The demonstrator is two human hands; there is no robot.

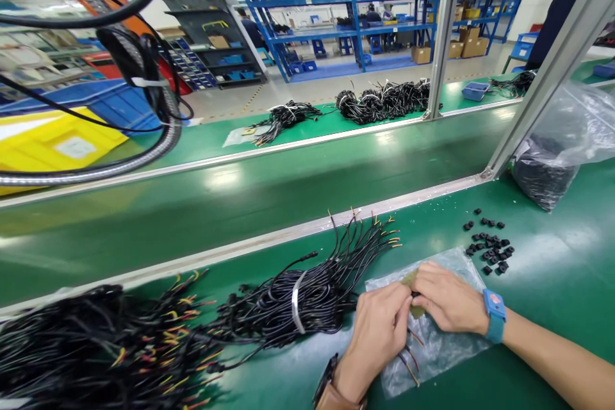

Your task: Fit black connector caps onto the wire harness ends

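Observation:
My left hand [379,327] is closed in a pinch on a thin black cable, whose stripped wire ends [409,365] stick out below the fingers. Meeting it fingertip to fingertip, my right hand [446,298] is also pinched closed; a small dark bit shows at the fingers, but its kind is hidden. An olive-tan piece [417,309] shows between and behind the fingertips. Both hands are over a clear plastic bag [442,359] lying flat on the green table. Several small black plastic parts [492,243] lie scattered beyond my right hand.
Left of my hands lies a tied bundle of black cables [307,301], with a larger loose pile [72,346] farther left. A metal rail [288,243] and slanted post [542,70] border the table. A bag of dark parts [548,166] stands right. A hose [166,134] hangs upper left.

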